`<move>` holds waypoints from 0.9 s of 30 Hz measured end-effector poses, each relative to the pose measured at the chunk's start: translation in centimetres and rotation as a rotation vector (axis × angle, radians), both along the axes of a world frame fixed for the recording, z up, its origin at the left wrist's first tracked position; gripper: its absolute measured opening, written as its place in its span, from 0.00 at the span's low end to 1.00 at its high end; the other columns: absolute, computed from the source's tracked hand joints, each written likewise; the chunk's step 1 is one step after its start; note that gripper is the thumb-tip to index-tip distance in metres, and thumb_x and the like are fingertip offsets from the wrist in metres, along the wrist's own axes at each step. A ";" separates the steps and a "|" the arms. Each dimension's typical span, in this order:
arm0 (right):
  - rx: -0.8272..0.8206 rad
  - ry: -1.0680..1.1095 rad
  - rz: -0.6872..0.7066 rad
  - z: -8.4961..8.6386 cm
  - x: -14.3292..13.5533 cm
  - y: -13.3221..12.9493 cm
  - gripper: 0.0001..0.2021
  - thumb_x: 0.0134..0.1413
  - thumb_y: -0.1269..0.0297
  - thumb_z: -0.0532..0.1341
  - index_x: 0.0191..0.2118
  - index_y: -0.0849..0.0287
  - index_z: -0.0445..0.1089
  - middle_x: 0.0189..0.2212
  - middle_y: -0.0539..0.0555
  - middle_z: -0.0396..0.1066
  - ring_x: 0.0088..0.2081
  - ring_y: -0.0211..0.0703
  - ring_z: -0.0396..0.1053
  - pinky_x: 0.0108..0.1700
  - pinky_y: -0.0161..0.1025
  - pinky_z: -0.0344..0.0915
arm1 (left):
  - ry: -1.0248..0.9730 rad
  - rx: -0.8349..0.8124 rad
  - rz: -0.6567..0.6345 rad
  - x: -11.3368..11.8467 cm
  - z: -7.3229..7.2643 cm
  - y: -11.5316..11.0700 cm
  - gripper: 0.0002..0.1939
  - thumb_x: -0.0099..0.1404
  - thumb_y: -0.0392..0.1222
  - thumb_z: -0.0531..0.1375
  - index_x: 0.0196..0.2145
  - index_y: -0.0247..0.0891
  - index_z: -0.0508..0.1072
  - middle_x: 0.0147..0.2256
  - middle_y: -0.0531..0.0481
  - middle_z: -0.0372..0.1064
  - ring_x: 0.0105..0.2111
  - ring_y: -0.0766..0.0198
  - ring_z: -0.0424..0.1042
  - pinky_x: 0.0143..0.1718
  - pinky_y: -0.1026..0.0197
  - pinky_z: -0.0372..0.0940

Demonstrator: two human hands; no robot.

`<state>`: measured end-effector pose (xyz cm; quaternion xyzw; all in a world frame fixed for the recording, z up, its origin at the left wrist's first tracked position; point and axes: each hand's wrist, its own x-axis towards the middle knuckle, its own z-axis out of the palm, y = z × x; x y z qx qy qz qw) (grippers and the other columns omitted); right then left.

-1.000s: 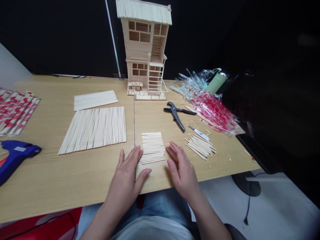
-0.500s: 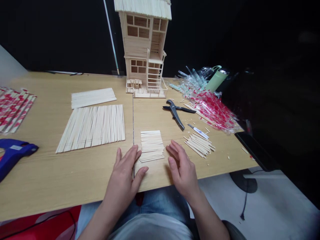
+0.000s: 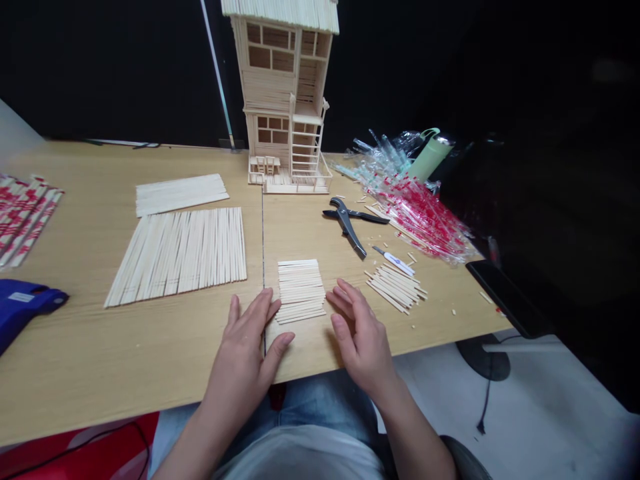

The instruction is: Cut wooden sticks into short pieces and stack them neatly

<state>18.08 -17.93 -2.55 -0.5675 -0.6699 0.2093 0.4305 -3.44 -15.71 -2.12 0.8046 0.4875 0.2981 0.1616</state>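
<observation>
A small row of short wooden sticks point(image 3: 301, 291) lies side by side on the table in front of me. My left hand point(image 3: 247, 337) rests at its left edge, fingers stretched out and thumb apart, holding nothing. On the other side my right hand point(image 3: 361, 337) is held with fingers slightly curved and apart, its fingertips at the row's right edge. Whether those fingertips touch the stick ends I cannot tell. A loose pile of short sticks point(image 3: 397, 288) lies to the right of that hand, with a small white-handled knife point(image 3: 395, 260) just behind it.
Behind stands a stick-built model house point(image 3: 285, 100). Black-handled cutters point(image 3: 347, 227) lie before it. Two stick panels, one large point(image 3: 180, 253) and one small point(image 3: 181, 194), lie left. A blue glue gun point(image 3: 25, 303), plastic wrappers point(image 3: 425, 217), a green bottle point(image 3: 431, 158) and a phone point(image 3: 507, 297) surround them.
The whole view has shifted slightly, moving things a little to the left. My right fingertips are slightly closer to the row of sticks; my left hand keeps its place beside it.
</observation>
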 end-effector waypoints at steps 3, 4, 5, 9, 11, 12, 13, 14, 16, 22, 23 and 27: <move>0.003 0.003 0.006 0.0 0.0 0.0 0.25 0.69 0.62 0.53 0.68 0.52 0.49 0.61 0.61 0.65 0.57 0.51 0.71 0.61 0.57 0.65 | -0.001 0.001 0.000 0.0 0.0 0.0 0.31 0.72 0.49 0.55 0.67 0.38 0.51 0.57 0.40 0.71 0.62 0.52 0.65 0.68 0.33 0.44; 0.004 0.003 0.007 0.0 0.0 0.0 0.25 0.69 0.62 0.53 0.68 0.52 0.49 0.61 0.61 0.65 0.57 0.51 0.71 0.61 0.57 0.65 | -0.002 0.001 -0.001 0.0 0.0 0.0 0.32 0.72 0.49 0.55 0.67 0.38 0.51 0.57 0.40 0.71 0.62 0.52 0.65 0.68 0.33 0.44; 0.005 0.003 0.007 0.0 0.0 0.0 0.25 0.69 0.62 0.53 0.68 0.52 0.49 0.61 0.61 0.65 0.57 0.51 0.71 0.61 0.57 0.65 | -0.004 -0.001 -0.001 0.0 -0.1 0.0 0.32 0.71 0.49 0.55 0.67 0.38 0.51 0.57 0.40 0.71 0.62 0.52 0.65 0.68 0.33 0.44; 0.003 -0.003 0.009 0.0 0.0 0.0 0.25 0.69 0.62 0.53 0.68 0.52 0.49 0.61 0.61 0.64 0.56 0.50 0.71 0.61 0.56 0.65 | -0.004 -0.010 -0.001 0.0 -0.1 0.0 0.32 0.71 0.49 0.55 0.68 0.39 0.51 0.57 0.40 0.71 0.62 0.52 0.65 0.68 0.33 0.43; 0.003 -0.007 0.006 0.0 0.0 0.0 0.25 0.69 0.62 0.53 0.68 0.52 0.49 0.61 0.61 0.65 0.57 0.50 0.71 0.61 0.56 0.65 | 0.000 -0.007 0.000 0.0 0.0 0.0 0.32 0.71 0.49 0.55 0.68 0.39 0.51 0.57 0.40 0.71 0.62 0.51 0.64 0.68 0.33 0.44; 0.004 -0.009 0.002 0.0 0.0 0.0 0.25 0.69 0.62 0.53 0.68 0.52 0.49 0.61 0.61 0.65 0.57 0.50 0.71 0.61 0.56 0.65 | 0.002 -0.004 0.003 0.0 0.0 0.0 0.32 0.71 0.49 0.55 0.68 0.39 0.51 0.57 0.40 0.71 0.62 0.51 0.64 0.68 0.33 0.44; 0.005 -0.012 -0.003 0.0 0.0 0.0 0.25 0.69 0.62 0.53 0.68 0.53 0.49 0.61 0.61 0.65 0.57 0.50 0.71 0.61 0.56 0.65 | 0.005 0.001 0.008 0.0 0.0 0.0 0.32 0.71 0.49 0.55 0.67 0.39 0.51 0.57 0.40 0.71 0.62 0.51 0.64 0.68 0.33 0.44; 0.006 -0.014 -0.011 0.0 0.0 0.0 0.25 0.69 0.62 0.53 0.68 0.53 0.50 0.60 0.61 0.66 0.56 0.50 0.71 0.61 0.57 0.65 | 0.007 0.007 0.015 0.1 0.1 0.0 0.31 0.71 0.49 0.55 0.67 0.38 0.51 0.57 0.40 0.71 0.62 0.51 0.64 0.68 0.33 0.44; 0.010 -0.016 -0.029 0.1 0.0 -0.1 0.24 0.68 0.62 0.53 0.67 0.54 0.51 0.59 0.62 0.68 0.56 0.51 0.72 0.60 0.57 0.65 | 0.012 0.026 0.033 0.1 0.2 -0.1 0.31 0.71 0.48 0.55 0.66 0.38 0.52 0.56 0.40 0.72 0.62 0.52 0.64 0.68 0.33 0.43; 0.027 -0.007 -0.076 0.1 -0.1 -0.2 0.23 0.68 0.62 0.53 0.65 0.56 0.54 0.54 0.62 0.72 0.52 0.50 0.74 0.59 0.55 0.67 | 0.055 0.066 0.082 -0.1 0.3 -0.7 0.29 0.71 0.48 0.55 0.65 0.38 0.54 0.52 0.41 0.74 0.58 0.53 0.68 0.67 0.34 0.44; 0.029 -0.007 -0.077 0.1 -0.1 -0.3 0.22 0.68 0.62 0.53 0.65 0.56 0.54 0.54 0.62 0.72 0.52 0.49 0.75 0.59 0.55 0.67 | 0.074 0.071 0.084 -0.1 0.3 -0.9 0.29 0.71 0.48 0.55 0.66 0.38 0.53 0.53 0.40 0.73 0.58 0.52 0.68 0.67 0.33 0.44; 0.033 -0.012 -0.077 0.2 -0.1 -0.2 0.22 0.68 0.62 0.53 0.65 0.56 0.55 0.53 0.62 0.73 0.51 0.49 0.75 0.59 0.54 0.68 | 0.199 0.120 0.061 -0.1 -0.3 -2.4 0.33 0.71 0.51 0.54 0.68 0.37 0.49 0.59 0.35 0.67 0.61 0.49 0.65 0.67 0.33 0.45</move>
